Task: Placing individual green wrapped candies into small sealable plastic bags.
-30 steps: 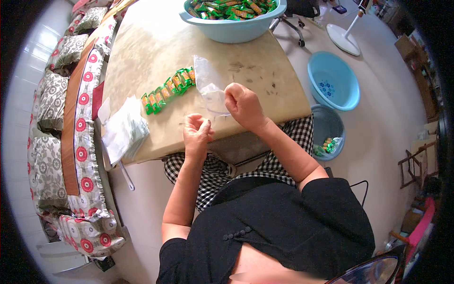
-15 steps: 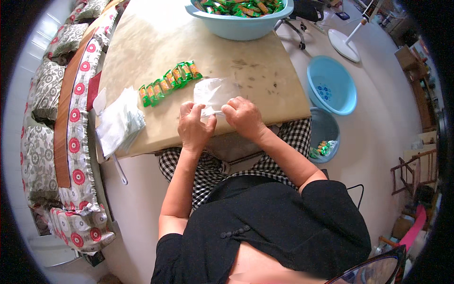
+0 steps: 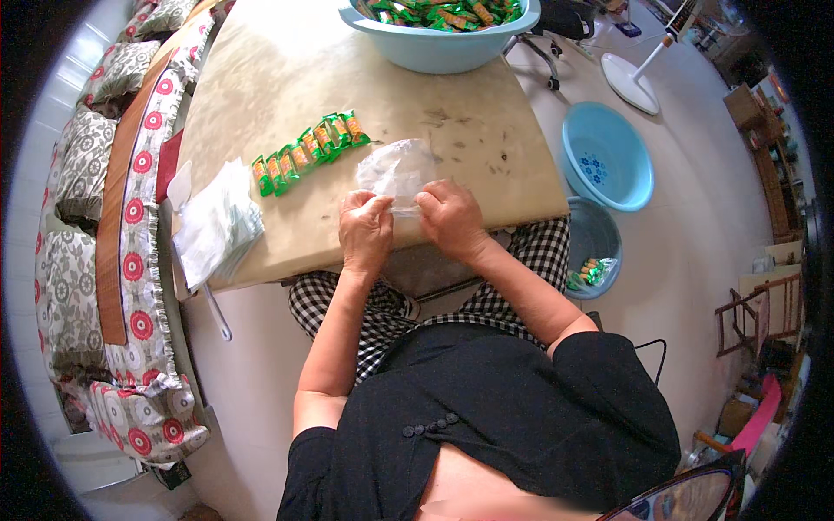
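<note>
A clear plastic bag lies on the table near its front edge, puffed up a little. My left hand pinches the bag's near left corner, thumb against fingers. At the near right corner my right hand grips the same bag. Beyond my left hand, several small green-and-orange snack packets lie side by side in a slanting row. To the left, a stack of flat clear bags rests at the table's edge.
A light blue basin full of the same packets stands at the table's far end. Right of the table, a blue basin sits on the floor beside a darker basin holding bagged packets. A fan base stands farther back.
The bag has spread and puffed up between my hands. My left hand has shifted slightly right and turned, its thumb now pressed on the bag's edge.
</note>
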The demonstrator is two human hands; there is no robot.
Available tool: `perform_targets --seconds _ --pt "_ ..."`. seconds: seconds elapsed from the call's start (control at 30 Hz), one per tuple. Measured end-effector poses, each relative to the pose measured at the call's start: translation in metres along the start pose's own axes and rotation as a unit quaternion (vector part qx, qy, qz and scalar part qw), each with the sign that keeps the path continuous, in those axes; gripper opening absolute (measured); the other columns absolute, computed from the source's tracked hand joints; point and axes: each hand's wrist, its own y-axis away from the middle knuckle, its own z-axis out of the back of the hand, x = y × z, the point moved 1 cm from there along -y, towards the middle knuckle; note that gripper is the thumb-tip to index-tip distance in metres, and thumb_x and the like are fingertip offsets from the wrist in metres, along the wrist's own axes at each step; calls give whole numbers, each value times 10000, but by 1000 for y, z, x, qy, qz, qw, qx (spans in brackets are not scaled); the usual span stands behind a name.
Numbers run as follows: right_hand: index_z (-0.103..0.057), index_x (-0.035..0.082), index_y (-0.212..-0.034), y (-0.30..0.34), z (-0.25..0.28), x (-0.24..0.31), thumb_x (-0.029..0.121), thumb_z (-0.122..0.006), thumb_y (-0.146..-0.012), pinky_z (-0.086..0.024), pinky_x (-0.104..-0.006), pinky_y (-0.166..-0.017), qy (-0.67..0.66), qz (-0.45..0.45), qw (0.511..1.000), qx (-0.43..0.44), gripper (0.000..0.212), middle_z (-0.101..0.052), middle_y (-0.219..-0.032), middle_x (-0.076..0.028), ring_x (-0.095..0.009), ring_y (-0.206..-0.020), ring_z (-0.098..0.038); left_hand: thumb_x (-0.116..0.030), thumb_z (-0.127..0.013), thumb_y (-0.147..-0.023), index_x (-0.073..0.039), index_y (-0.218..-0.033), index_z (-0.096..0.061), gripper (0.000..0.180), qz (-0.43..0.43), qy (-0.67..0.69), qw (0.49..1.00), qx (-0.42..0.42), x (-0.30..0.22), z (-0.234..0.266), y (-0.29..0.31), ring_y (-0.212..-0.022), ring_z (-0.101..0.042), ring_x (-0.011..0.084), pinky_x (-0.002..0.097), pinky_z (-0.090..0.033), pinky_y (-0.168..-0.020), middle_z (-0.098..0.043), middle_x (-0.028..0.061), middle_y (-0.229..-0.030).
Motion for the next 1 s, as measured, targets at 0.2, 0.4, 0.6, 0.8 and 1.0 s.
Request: perform_targets --seconds 0.2,0.4,0.6,0.8,1.0 --pt "-574 97 -760 4 -4 -7 109 -594 -688 -475 -396 -623 30 24 998 46 76 -559 -754 -57 -263 -711 -580 -60 -627 -717 -72 -865 -684 159 46 42 998 -9 -7 0 -10 -913 -556 293 374 -458 -825 -587 123 -907" --pt "-581 100 -756 3 -5 1 108 -578 -709 -481 -381 -588 28 36 998 50 47 -541 -724 -55 -260 -669 -580 0 -587 -707 -68 -862 -682 194 81 -35 996 -5 -2 3 -11 -963 -557 298 364 -455 -844 -581 141 -984" --pt "-615 92 -804 7 -11 -3 85 -605 -722 -492 -377 -579 -5 3 999 42 83 -573 -734 -58 -263 -678 -596 37 -547 -697 -64 -953 -661 298 100 -43 994 -9 8 2 -5 -969 -549 312 379 -452 -856 -563 155 -989" --pt "-637 86 -835 -6 -7 -5 63 -635 -730 -485 -384 -571 -54 -3 998 -16 107 -586 -735 -69 -270 -666 -592 28 -571 -709 -27 -1017 -625 318 -9 2 999 -45 18 -1 -15 -1024 -528 320 403 -443 -886 -555 165 -1033" --pt "-638 64 -827 -6 -14 -25 44 -640 -749 -465 -381 -599 -37 -21 999 7 81 -570 -732 -85 -284 -674 -568 -155 -678 -745 -8 -1055 -601 351 -118 -19 985 -122 52 43 -52 -1048 -521 325 395 -439 -904 -571 185 -1035"
